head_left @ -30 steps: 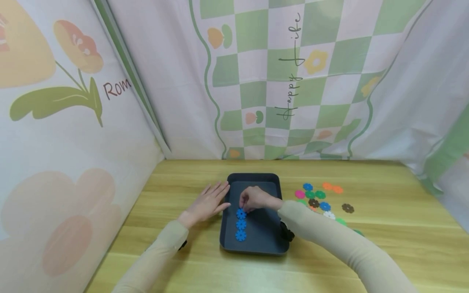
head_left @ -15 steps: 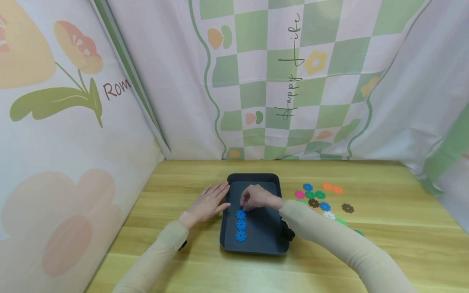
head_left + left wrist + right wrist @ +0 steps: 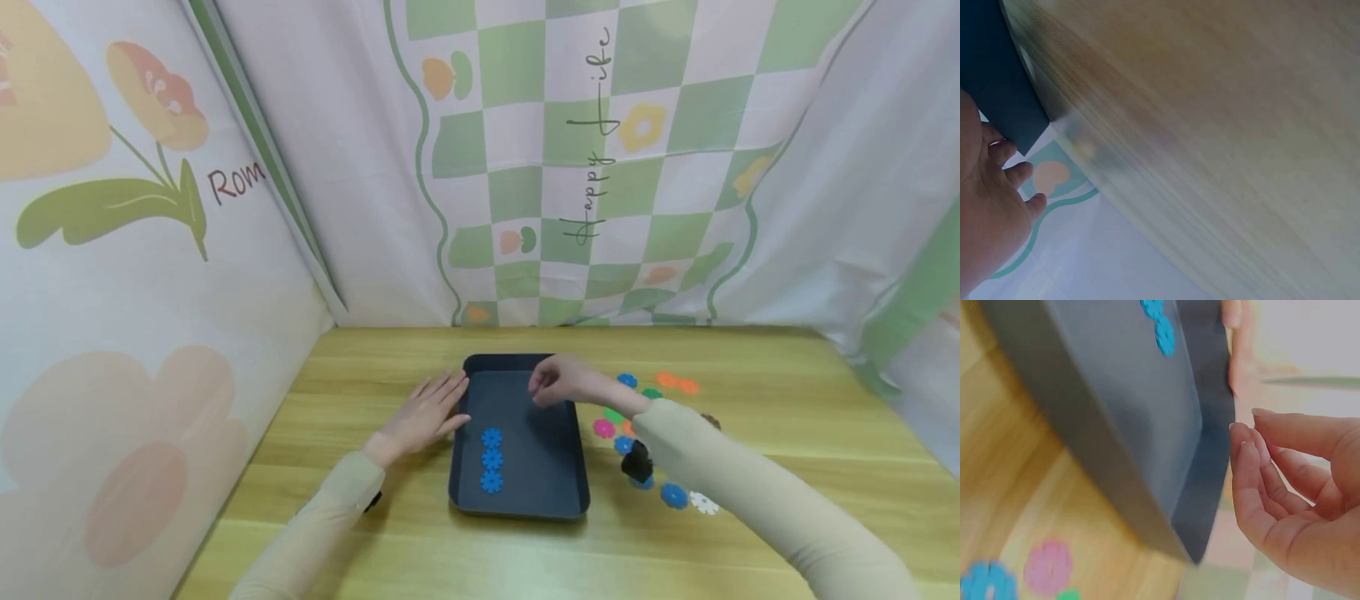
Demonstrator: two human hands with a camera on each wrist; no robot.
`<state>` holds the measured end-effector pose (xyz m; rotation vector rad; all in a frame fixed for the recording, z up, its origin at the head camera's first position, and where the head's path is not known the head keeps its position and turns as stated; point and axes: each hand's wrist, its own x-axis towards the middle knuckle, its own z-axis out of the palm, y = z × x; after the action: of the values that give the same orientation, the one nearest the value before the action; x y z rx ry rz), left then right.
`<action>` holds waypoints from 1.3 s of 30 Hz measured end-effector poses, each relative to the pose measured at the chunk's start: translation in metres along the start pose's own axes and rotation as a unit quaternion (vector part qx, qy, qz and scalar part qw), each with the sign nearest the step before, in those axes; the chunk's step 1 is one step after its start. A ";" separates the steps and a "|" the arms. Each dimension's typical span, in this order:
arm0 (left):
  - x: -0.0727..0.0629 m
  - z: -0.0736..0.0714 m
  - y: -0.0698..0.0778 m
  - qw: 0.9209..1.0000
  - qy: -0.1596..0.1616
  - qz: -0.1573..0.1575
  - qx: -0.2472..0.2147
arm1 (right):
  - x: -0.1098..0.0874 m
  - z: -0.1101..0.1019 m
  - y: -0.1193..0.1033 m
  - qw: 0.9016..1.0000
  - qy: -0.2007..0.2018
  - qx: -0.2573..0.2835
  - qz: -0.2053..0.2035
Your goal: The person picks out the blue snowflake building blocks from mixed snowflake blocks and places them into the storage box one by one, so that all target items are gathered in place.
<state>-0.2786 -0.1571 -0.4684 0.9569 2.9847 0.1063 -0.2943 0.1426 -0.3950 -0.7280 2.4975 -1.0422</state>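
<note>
Three blue flower-shaped discs (image 3: 491,459) lie in a column on the left part of the dark grey tray (image 3: 536,492). My left hand (image 3: 423,421) rests at the tray's left side with fingers spread, some touching the rim; the left wrist view shows its fingers (image 3: 1019,175) beside the tray wall. Over the tray's right rim, my right hand (image 3: 566,382) hovers with loosely bent fingers. In the right wrist view, thumb and index finger (image 3: 1250,450) are slightly apart, and nothing shows between them. Two blue discs (image 3: 1164,335) appear there inside the tray.
Loose flower discs lie right of the tray, among them a pink one (image 3: 604,428), a blue one (image 3: 674,496), a white one (image 3: 704,502) and joined orange ones (image 3: 678,383). My right sleeve (image 3: 720,462) covers some. A printed curtain (image 3: 585,167) stands behind the wooden table (image 3: 375,550).
My right hand has left the top blue disc and moved up and right to the tray's right rim. The left hand keeps its place. Some discs at the right now show, others are covered.
</note>
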 end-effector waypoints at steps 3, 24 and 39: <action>0.000 0.000 0.000 1.000 0.001 0.000 -0.004 | -0.013 -0.014 0.008 1.000 0.012 0.009 0.010; -0.001 0.002 -0.002 1.000 0.006 0.001 0.001 | -0.091 -0.060 0.091 0.991 0.071 -0.027 0.112; -0.001 0.001 -0.001 1.000 0.004 0.001 0.008 | -0.110 -0.067 0.130 0.987 0.054 -0.066 0.137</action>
<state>-0.2783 -0.1589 -0.4694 0.9624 2.9970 0.0854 -0.2799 0.3207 -0.4327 -0.3535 2.6833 -0.8463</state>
